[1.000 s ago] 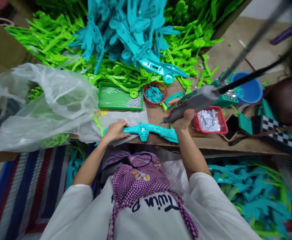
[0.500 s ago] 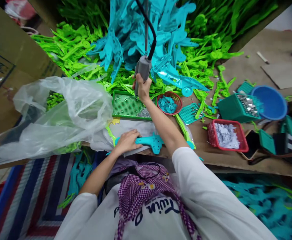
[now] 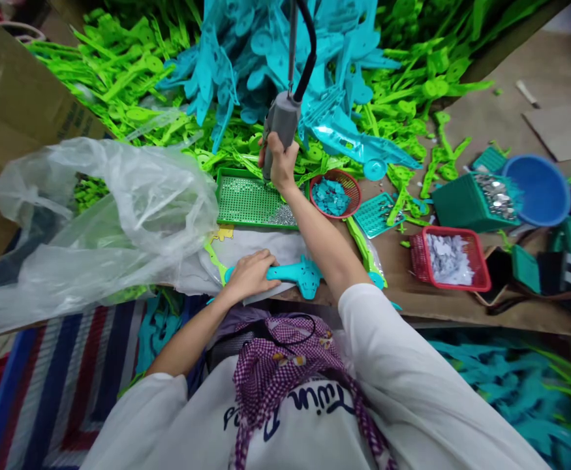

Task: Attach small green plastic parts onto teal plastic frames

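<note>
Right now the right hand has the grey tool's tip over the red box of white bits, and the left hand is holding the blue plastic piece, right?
Not quite: the head view shows the grey tool, in the right hand, with its tip over the green tray. The left hand is indeed holding the blue plastic piece.

The person's left hand lies palm down, fingers close together, the thumb set apart on the side nearer the body. From this hand the left forearm slopes back toward the body and outward. The right hand is farther forward than the left and slightly right of it, its fingers curled in a firm grip. Behind it the right forearm slants back and rightward.
</note>
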